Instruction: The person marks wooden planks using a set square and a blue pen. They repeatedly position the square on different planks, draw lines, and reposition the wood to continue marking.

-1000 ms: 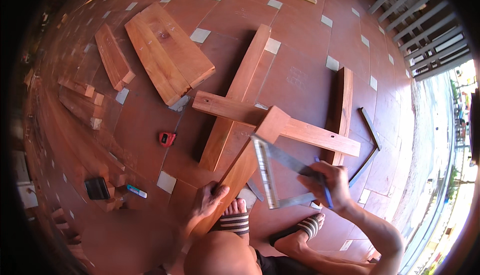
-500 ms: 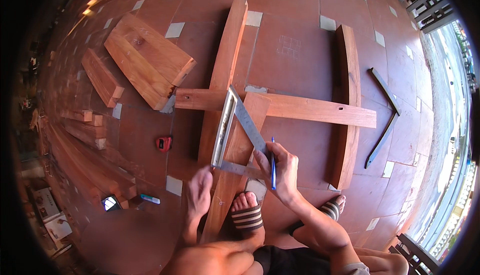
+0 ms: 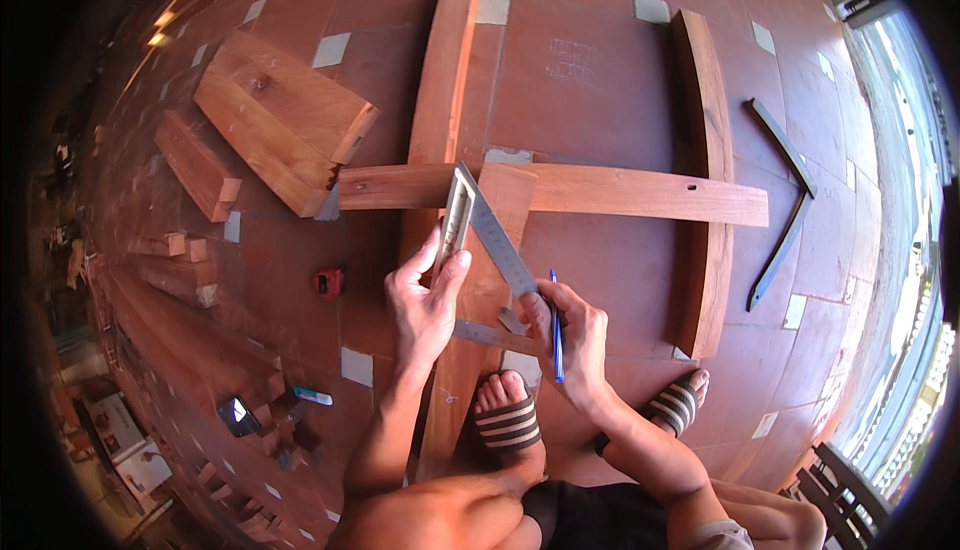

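Observation:
A triangular metal square, with a thick pale stock and thin ruler blades, lies over a slanting wooden plank. My left hand is closed on the stock, thumb on one side and fingers on the other. My right hand pinches the blade's lower end and also holds a blue pen upright against its fingers. Beneath the square's tip, the slanting plank's far end meets a long crosspiece with small slots near both ends. That crosspiece rests across a left beam and a right beam.
A black folding angle tool lies at the right. On the left are thick boards, a shorter block, stacked lumber, a red tape measure, a phone and a teal-and-white marker-like object. My sandalled feet flank the work.
My left hand has moved up from beside the square's lower corner and taken hold of its stock. The right hand still grips blade and pen. The view has shifted slightly.

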`<state>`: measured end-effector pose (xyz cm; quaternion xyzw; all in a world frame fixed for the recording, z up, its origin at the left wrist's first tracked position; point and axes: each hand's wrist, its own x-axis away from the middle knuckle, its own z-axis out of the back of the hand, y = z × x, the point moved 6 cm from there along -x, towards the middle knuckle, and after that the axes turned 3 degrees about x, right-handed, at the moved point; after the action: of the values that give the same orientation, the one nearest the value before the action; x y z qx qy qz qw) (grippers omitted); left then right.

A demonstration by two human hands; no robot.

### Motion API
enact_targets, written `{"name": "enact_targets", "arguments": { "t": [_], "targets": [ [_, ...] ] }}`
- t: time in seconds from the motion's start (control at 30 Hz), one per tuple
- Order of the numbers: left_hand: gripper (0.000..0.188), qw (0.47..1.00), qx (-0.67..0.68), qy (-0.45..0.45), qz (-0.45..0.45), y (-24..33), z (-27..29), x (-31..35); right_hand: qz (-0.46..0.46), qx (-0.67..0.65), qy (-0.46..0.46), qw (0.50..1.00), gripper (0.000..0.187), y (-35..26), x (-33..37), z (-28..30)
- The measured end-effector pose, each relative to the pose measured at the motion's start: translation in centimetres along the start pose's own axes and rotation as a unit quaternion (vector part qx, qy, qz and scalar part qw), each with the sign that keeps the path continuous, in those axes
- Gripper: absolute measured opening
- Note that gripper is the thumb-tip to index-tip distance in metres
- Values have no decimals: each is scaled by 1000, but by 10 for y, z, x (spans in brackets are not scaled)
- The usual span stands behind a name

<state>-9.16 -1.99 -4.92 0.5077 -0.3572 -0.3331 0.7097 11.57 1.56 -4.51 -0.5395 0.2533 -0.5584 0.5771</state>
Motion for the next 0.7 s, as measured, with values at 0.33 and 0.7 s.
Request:
{"name": "enact_targets", "arguments": {
  "t": [0.33, 0.7],
  "targets": [
    [53, 1000, 1, 2, -6, 11, -12, -11, -26, -22, 30, 999, 19, -2, -9, 7],
    [51, 998, -34, 14, -58, 15, -13, -14, -6, -2, 33, 999, 25, 2, -12, 6]
  ]
}}
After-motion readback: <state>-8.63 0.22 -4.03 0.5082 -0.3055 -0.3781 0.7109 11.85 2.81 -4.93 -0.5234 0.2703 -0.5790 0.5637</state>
